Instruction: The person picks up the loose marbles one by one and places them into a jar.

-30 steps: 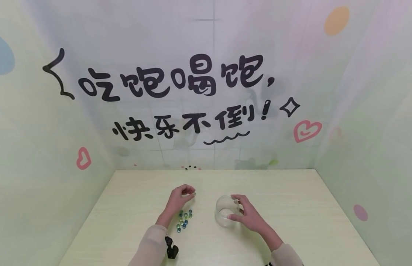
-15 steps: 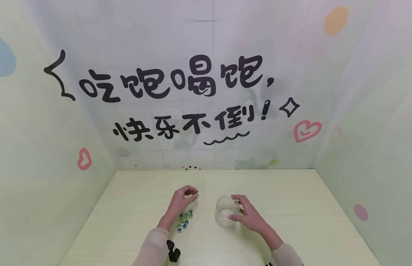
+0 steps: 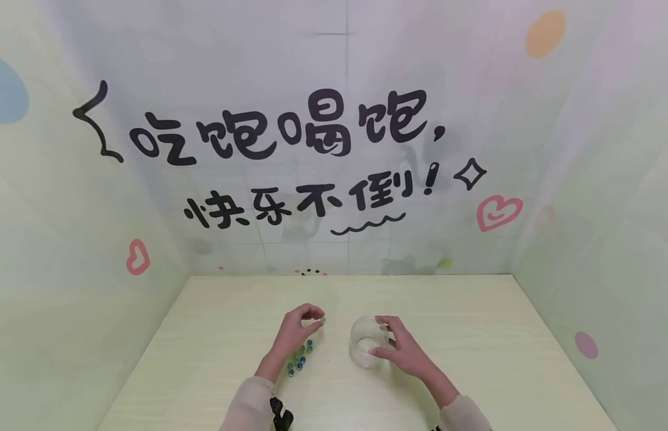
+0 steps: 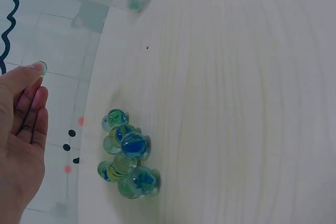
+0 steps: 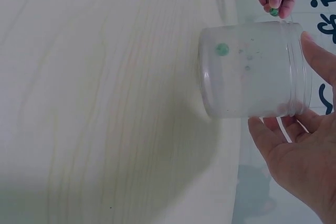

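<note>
My left hand [image 3: 296, 329] pinches a greenish glass marble [image 4: 43, 68] between thumb and forefinger, raised left of the jar. With thumb and fingers spread around it, my right hand [image 3: 406, 350] holds a clear, wide-mouthed jar [image 5: 252, 72] upright on the table. A green marble [image 5: 222, 49] shows through the jar wall near its bottom. Several blue and green marbles [image 4: 128, 153] lie in a loose cluster on the table, below the left forearm in the head view. From the right wrist, the left hand's fingertips appear right beside the jar's rim.
The pale wood-grain table [image 3: 334, 395] is enclosed by printed fabric walls [image 3: 334, 251] at the back and both sides. A black strap piece [image 3: 281, 413] hangs at the left sleeve [image 3: 248, 407].
The left hand has moved slightly right toward the jar, carrying the pinched marble. Neither the right hand nor the jar has visibly moved.
</note>
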